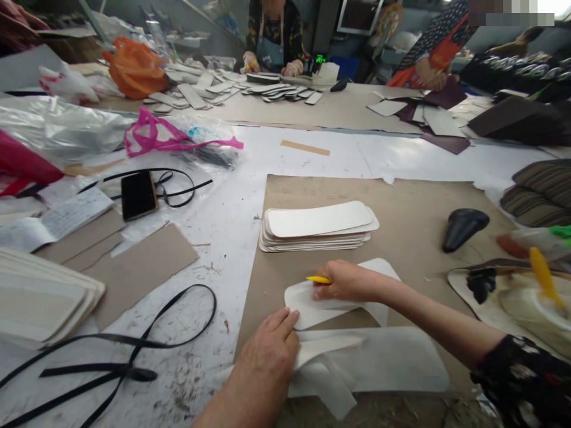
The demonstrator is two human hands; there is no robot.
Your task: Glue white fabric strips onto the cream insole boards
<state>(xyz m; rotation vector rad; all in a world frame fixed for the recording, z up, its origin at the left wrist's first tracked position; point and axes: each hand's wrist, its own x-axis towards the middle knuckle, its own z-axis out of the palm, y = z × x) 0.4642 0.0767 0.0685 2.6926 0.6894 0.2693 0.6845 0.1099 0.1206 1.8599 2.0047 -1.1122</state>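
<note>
A white rounded panel [301,304] lies on brown board below a stack of similar panels [319,221]. My left hand [272,351] is closed at its lower left corner, fingers together and fingertips pressing on the edge. Over the panel, my right hand [345,282] is closed round a slim yellow tool [317,279]; its tip points left and the rest is hidden in my fingers. A thin whitish flap hangs from the panel beneath my right wrist. Nearer me lie a translucent sheet [397,359] and loose pale strips [332,380], partly behind my left hand.
A black rounded tool [464,229] and a pot with a yellow handle [546,276] stand at right. Black cord [134,342], a phone [139,195] and more panels [40,297] lie left. Across the table, one person [274,35] handles pieces; another [430,65] stands at right.
</note>
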